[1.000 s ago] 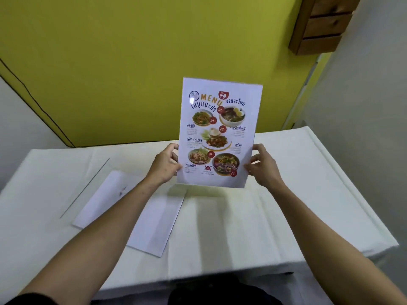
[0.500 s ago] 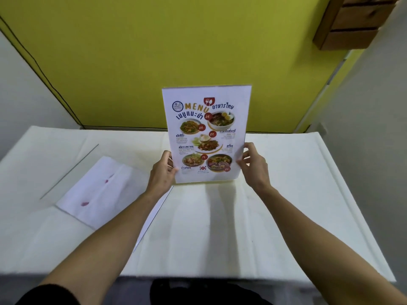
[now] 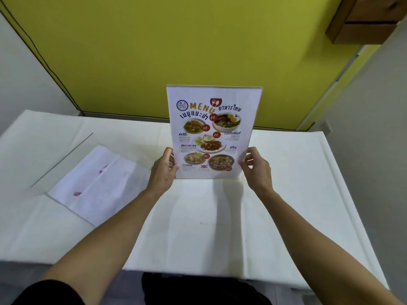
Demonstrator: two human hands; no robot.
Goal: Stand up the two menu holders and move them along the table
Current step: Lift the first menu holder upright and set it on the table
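Menu holder (image 3: 212,133) upright between hands (image 3: 164,171)

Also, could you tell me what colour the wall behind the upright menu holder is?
Yellow-green wall, clearest in the head view, behind the menu holder.

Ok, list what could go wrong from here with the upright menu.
1. The upright menu holder is steadied only at its lower edges by the left hand and right hand; released carelessly, it may tip.
2. The second holder lies flat just left; sliding that way could bump it.
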